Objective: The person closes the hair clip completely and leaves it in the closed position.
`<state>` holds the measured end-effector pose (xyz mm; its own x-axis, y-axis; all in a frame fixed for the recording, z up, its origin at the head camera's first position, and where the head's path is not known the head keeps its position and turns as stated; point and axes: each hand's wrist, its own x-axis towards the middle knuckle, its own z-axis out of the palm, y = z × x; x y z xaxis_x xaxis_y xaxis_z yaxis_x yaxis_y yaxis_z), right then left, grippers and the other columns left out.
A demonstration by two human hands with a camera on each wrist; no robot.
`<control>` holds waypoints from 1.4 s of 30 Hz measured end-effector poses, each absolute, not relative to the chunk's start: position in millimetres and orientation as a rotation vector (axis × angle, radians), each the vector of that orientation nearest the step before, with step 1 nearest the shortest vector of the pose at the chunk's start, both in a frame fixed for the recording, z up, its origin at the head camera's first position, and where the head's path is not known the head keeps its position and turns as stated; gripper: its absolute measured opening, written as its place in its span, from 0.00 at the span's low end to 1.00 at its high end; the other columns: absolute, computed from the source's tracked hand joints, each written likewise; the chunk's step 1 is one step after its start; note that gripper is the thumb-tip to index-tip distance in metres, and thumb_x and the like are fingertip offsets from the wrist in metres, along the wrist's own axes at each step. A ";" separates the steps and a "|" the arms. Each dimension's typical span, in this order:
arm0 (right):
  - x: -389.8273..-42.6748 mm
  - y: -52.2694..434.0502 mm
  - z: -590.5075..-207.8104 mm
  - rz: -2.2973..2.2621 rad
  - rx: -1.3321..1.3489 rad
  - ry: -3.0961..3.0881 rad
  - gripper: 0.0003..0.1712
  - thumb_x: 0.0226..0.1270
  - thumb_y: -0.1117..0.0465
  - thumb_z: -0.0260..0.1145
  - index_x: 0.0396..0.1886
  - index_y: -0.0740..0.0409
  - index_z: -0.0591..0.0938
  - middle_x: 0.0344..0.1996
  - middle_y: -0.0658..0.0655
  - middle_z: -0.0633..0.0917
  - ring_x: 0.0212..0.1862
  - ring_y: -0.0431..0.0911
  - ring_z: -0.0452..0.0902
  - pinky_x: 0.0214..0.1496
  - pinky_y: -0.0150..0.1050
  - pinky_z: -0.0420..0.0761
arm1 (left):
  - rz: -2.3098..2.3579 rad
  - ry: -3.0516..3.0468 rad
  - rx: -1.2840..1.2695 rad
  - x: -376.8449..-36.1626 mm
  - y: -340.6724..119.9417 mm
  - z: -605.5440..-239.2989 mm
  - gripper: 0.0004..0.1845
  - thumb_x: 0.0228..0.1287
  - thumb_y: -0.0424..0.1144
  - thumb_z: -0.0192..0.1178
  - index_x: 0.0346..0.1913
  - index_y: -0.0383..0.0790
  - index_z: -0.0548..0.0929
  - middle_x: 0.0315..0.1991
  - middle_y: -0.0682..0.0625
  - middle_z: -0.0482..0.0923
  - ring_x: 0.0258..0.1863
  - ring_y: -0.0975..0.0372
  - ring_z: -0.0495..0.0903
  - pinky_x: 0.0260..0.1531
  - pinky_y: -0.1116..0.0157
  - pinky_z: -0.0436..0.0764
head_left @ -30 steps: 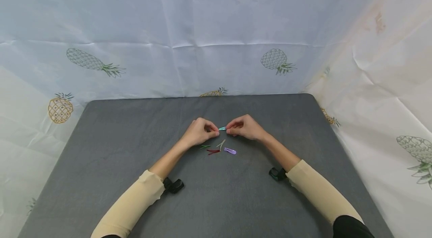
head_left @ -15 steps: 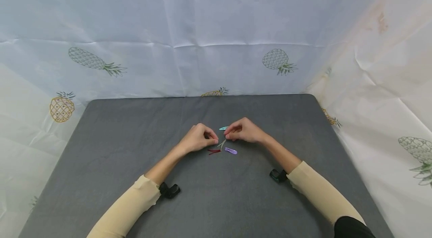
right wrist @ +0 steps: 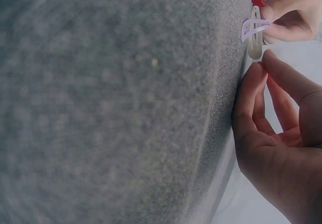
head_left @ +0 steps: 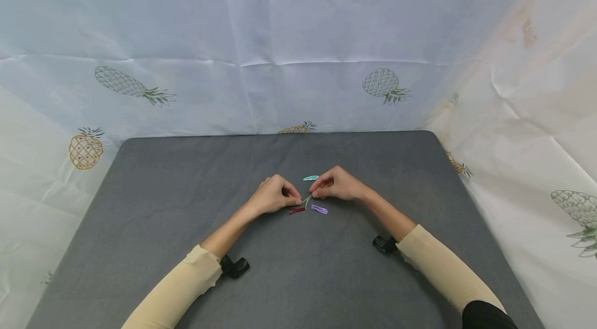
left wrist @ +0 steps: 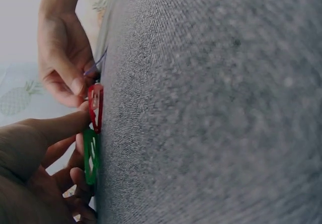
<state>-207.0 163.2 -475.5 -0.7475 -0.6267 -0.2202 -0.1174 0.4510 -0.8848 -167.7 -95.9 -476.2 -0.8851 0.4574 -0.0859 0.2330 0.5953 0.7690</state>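
Several snap hair clips lie on the grey table (head_left: 186, 204). My right hand (head_left: 313, 193) pinches the far end of a beige clip (head_left: 306, 200) (right wrist: 255, 45) with thumb and forefinger. My left hand (head_left: 297, 198) is curled beside it. Its thumb tip touches a red clip (head_left: 296, 210) (left wrist: 95, 108), and its fingers lie by a green clip (left wrist: 90, 156) that the hand hides in the head view. I cannot tell whether it grips either one. A purple clip (head_left: 319, 209) (right wrist: 254, 27) lies just right of the beige one. A teal clip (head_left: 310, 178) lies alone behind the hands.
Pineapple-print sheets (head_left: 298, 59) hang behind the table and along its right side. A black wrist camera is strapped under each beige sleeve, left (head_left: 235, 266) and right (head_left: 384, 243).
Both hands held the teal clip in the air between them. They set it on the table and moved toward me, down to the beige and red clips.
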 end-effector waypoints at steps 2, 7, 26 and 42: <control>-206.7 163.1 -475.7 -1.273 -0.622 2.172 0.10 0.72 0.67 0.75 0.49 0.64 0.93 0.40 0.61 0.95 0.37 0.38 0.90 0.41 0.34 0.87 | 1.169 2.557 0.554 -167.5 -95.5 -477.7 0.03 0.67 0.41 0.78 0.36 0.47 0.97 0.30 0.53 0.93 0.19 0.69 0.69 0.22 0.70 0.63; -207.4 163.2 -476.5 -1.276 -0.630 2.166 0.10 0.71 0.67 0.76 0.49 0.65 0.93 0.40 0.61 0.95 0.37 0.37 0.91 0.42 0.33 0.87 | 1.178 2.566 0.540 -166.9 -95.7 -481.7 0.03 0.66 0.42 0.79 0.36 0.48 0.98 0.34 0.53 0.95 0.18 0.69 0.67 0.22 0.70 0.61; -207.4 163.2 -480.4 -1.229 -0.713 2.212 0.08 0.71 0.66 0.76 0.47 0.62 0.94 0.40 0.61 0.96 0.38 0.36 0.90 0.42 0.32 0.87 | 1.133 2.611 0.535 -166.0 -93.2 -482.1 0.02 0.65 0.45 0.79 0.34 0.54 0.98 0.30 0.59 0.93 0.24 0.67 0.74 0.39 0.61 0.63; -206.6 160.2 -479.0 -1.225 -0.772 2.249 0.05 0.73 0.66 0.75 0.43 0.62 0.94 0.36 0.61 0.95 0.34 0.37 0.87 0.39 0.32 0.85 | 1.136 2.601 0.541 -165.2 -93.5 -478.1 0.04 0.67 0.44 0.77 0.34 0.53 0.97 0.28 0.59 0.92 0.23 0.67 0.74 0.35 0.62 0.64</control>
<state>-206.6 160.2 -479.0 -0.7352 -0.6656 -0.1283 -0.2533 0.4453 -0.8588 -165.2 -93.5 -478.1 -0.8994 0.4298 -0.0796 0.2338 0.6268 0.7433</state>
